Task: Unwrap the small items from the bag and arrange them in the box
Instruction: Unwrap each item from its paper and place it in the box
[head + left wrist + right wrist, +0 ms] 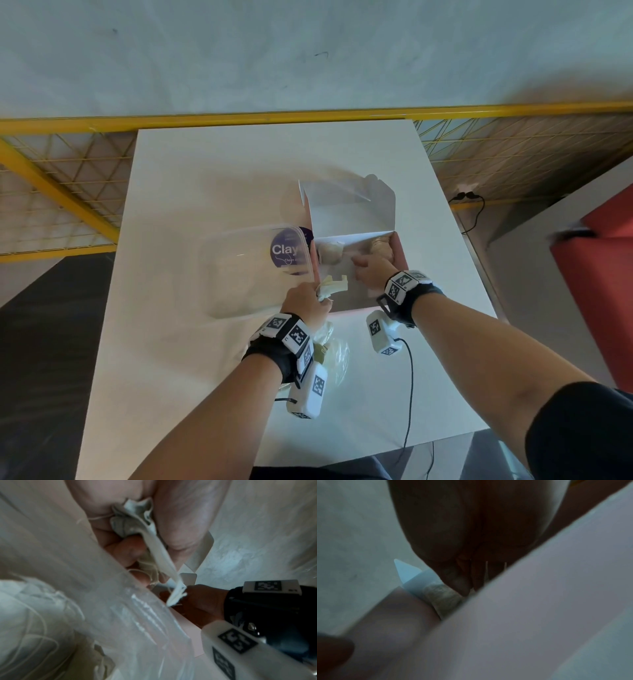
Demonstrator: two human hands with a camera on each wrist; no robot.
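Observation:
An open pink-and-white box [400, 255] stands mid-table with its lid up. Two beige unwrapped items lie in it, one at the left [329, 253], one at the right [381, 247]. My right hand [371, 270] reaches inside the box with fingers stretched toward the right item and nothing visibly gripped. In the dark right wrist view the fingertips [461, 585] are beside a beige item [443, 599]. My left hand [305, 301] grips a crumpled white wrapper [332, 287] [137, 520] with string at the box's near-left corner. A thin plastic bag [330, 353] [120, 615] lies under the left wrist.
A clear plastic container [246, 270] with a purple "Clay" label lies just left of the box. The white table [205, 171] ends close behind the box, before a yellow mesh fence [68, 171]. A cable [409, 394] hangs from the right wrist. A red seat [603, 274] stands at the right.

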